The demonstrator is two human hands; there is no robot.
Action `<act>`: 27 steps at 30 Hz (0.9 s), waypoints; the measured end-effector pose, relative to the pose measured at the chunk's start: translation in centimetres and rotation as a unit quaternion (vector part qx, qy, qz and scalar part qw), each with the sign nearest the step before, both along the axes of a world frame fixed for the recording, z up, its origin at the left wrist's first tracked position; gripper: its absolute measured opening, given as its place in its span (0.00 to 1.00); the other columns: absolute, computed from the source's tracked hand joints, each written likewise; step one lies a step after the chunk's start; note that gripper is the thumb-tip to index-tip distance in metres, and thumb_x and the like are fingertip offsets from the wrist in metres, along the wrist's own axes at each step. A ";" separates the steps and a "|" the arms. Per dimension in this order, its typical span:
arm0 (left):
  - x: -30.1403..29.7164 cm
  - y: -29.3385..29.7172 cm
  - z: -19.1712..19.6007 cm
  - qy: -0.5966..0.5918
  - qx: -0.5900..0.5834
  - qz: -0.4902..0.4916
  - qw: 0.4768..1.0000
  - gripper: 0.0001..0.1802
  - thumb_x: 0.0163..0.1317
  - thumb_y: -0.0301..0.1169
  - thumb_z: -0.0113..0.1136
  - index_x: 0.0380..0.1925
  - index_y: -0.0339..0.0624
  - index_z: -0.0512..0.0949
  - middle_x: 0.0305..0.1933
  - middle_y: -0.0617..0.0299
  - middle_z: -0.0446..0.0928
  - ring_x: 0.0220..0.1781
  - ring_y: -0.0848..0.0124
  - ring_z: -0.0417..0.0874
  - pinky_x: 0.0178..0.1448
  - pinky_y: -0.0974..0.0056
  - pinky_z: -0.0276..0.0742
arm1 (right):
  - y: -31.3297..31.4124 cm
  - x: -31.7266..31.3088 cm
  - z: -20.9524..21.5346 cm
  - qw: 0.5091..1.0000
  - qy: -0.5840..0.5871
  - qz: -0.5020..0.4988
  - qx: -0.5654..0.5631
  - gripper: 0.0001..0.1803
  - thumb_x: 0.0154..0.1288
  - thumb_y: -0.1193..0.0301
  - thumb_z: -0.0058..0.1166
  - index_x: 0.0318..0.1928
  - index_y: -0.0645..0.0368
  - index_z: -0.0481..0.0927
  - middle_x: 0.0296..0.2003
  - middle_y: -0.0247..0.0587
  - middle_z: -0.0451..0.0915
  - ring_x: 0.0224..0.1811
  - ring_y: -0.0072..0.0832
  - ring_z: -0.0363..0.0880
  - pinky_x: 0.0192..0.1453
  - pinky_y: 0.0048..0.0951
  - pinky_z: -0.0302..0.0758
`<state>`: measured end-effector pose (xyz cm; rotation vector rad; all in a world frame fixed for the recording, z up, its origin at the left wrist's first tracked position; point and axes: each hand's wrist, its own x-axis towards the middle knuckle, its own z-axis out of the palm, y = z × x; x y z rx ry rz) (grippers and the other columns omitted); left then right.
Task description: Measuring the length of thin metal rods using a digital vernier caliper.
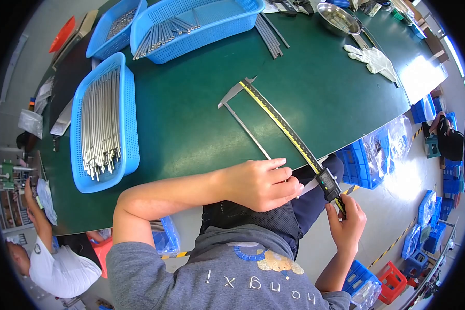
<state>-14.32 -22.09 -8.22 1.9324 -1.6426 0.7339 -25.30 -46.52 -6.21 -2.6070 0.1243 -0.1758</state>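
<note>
A long digital caliper (284, 125) with a yellow-edged scale reaches diagonally over the front edge of the green table. My right hand (349, 222) is closed around its lower end, just below the black display unit (327, 183). Alongside the beam runs a thin metal rod (247, 130), its far end at the caliper's fixed jaw (231, 95). My left hand (266, 185) grips the rod close to its near end, by the sliding jaw. Whether the sliding jaw touches the rod is hard to make out, since my fingers cover part of it.
A blue basket (130, 124) full of metal rods stands at the left. Behind it are a larger blue basket (212, 35) with rods and a smaller basket (99, 47). Loose rods (269, 36), a metal bowl (326, 11) and white gloves (374, 61) lie farther back. Another person (62, 266) works at left.
</note>
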 end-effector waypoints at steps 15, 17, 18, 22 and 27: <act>1.2 0.3 0.0 0.127 0.021 0.006 0.992 0.10 0.42 0.28 0.58 0.28 0.40 0.76 0.35 0.61 0.75 0.41 0.64 0.79 0.47 0.62 0.80 | 1.1 0.4 0.0 0.999 -0.024 -0.012 -0.030 0.15 0.48 0.65 0.67 0.33 0.58 0.77 0.20 0.36 0.75 0.16 0.29 0.73 0.21 0.27 0.68; 1.2 0.3 0.1 0.134 0.029 0.020 0.990 0.11 0.41 0.27 0.59 0.28 0.40 0.76 0.35 0.60 0.75 0.42 0.63 0.79 0.46 0.63 0.81 | 1.4 0.5 0.2 0.999 -0.036 0.002 -0.038 0.14 0.48 0.65 0.66 0.32 0.57 0.77 0.19 0.36 0.74 0.16 0.29 0.73 0.20 0.28 0.67; 1.1 0.3 0.1 0.136 0.030 0.014 0.990 0.11 0.41 0.27 0.59 0.28 0.40 0.76 0.35 0.60 0.75 0.42 0.63 0.79 0.46 0.63 0.81 | 1.3 0.4 0.2 0.999 -0.033 -0.004 -0.038 0.14 0.48 0.65 0.66 0.32 0.57 0.77 0.19 0.36 0.74 0.16 0.29 0.73 0.20 0.28 0.67; 0.9 0.2 0.1 0.135 0.045 0.035 0.989 0.11 0.41 0.27 0.59 0.29 0.40 0.76 0.36 0.60 0.75 0.44 0.63 0.79 0.46 0.63 0.81 | 1.1 0.2 0.5 0.999 -0.029 0.017 -0.023 0.13 0.49 0.67 0.64 0.34 0.58 0.77 0.19 0.36 0.73 0.16 0.29 0.73 0.20 0.28 0.67; 0.7 0.4 0.5 0.141 0.058 0.045 0.987 0.10 0.43 0.26 0.59 0.29 0.40 0.77 0.36 0.60 0.75 0.44 0.63 0.79 0.47 0.62 0.80 | 0.7 0.0 0.2 0.999 -0.014 0.030 -0.004 0.13 0.51 0.67 0.63 0.35 0.58 0.77 0.21 0.36 0.74 0.18 0.31 0.74 0.21 0.29 0.68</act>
